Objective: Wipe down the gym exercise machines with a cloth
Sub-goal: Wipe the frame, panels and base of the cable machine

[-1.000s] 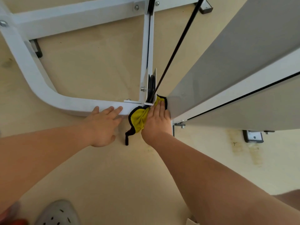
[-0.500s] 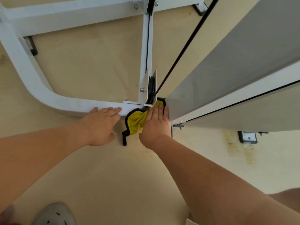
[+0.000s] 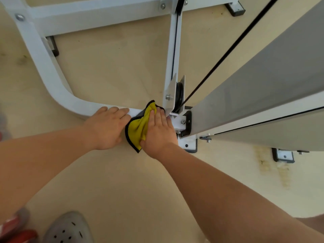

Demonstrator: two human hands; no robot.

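Cloth slid left under right hand, beside left hand.

The pale beige floor carries the machine's white frame, which stands on black feet. Right of the frame, a bolted white foot plate lies flat, with yellowish stains beyond it. A grey perforated shoe rests well apart from the frame.

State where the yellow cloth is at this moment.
In the head view, the yellow cloth lies near centre on the white base bar, under the right hand, between the left hand and the pulley.
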